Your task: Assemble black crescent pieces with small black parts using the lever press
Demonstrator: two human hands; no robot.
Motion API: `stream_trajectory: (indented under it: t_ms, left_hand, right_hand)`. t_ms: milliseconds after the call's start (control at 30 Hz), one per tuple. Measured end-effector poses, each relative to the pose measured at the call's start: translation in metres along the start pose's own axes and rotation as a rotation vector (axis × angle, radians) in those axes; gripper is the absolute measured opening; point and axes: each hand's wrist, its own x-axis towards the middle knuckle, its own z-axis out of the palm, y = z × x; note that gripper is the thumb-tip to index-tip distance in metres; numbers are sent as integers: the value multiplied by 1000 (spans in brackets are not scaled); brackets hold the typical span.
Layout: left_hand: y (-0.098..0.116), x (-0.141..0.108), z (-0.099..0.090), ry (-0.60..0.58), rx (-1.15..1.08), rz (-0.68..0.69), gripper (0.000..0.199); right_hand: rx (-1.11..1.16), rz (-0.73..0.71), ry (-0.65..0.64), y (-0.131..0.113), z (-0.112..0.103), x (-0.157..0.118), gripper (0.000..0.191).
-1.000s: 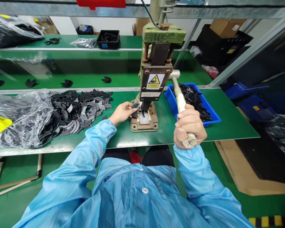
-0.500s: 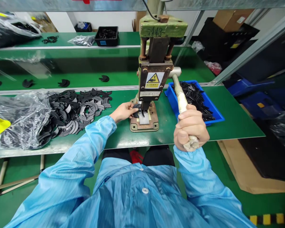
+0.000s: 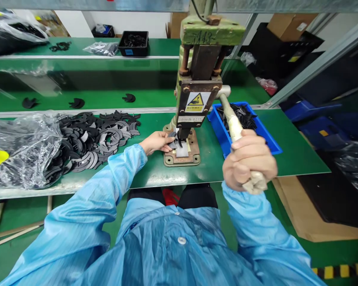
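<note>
A hand press (image 3: 200,79) with a yellow warning label stands at the centre of the green table. My left hand (image 3: 156,143) pinches a dark curved piece (image 3: 173,143) at the left side of the press base (image 3: 193,153), beside the ram. The fingers partly cover that piece. My right hand (image 3: 249,161) is wrapped round the tape-covered press lever (image 3: 233,119), near its lower end. A light rectangular plate (image 3: 181,150) lies on the base in front of the ram.
Dark curved pieces (image 3: 107,139) are heaped at the left, beside a clear plastic bag (image 3: 24,151). A blue bin (image 3: 271,145) of black parts stands right of the press. Several curved pieces lie beyond the rail.
My right hand has moved slightly right and toward me with the lever. The dark piece in my left hand shows a lighter face, and the hand stays beside the ram.
</note>
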Motion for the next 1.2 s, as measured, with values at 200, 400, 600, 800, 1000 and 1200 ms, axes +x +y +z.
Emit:
stream_trajectory:
  t_ms: [200,400,600,800,1000,1200]
  left_hand:
    - [-7,-19,6,38,-60,99,38]
    - [-21,-83,-5,-19,-134,323,46]
    - [-25,-140,-1,-133,-167,405,57]
    - [-28,-160,13,-195,-113,417,55]
    - [-28,-163,11,-227,-59,345,58]
    - [-27,-149,-1,-257,38,277,62]
  right_hand:
    - [86,76,-112,25,19,109,39]
    - [-76,304,55,18,13,35,46]
    - [63,730,-420,-33,32,-95,32]
    - [90,825,-477,-53,43,-109,27]
    - [50,741,-520,-64,38,-108,23]
    - [-10,592,-746,-60,32,-92,15]
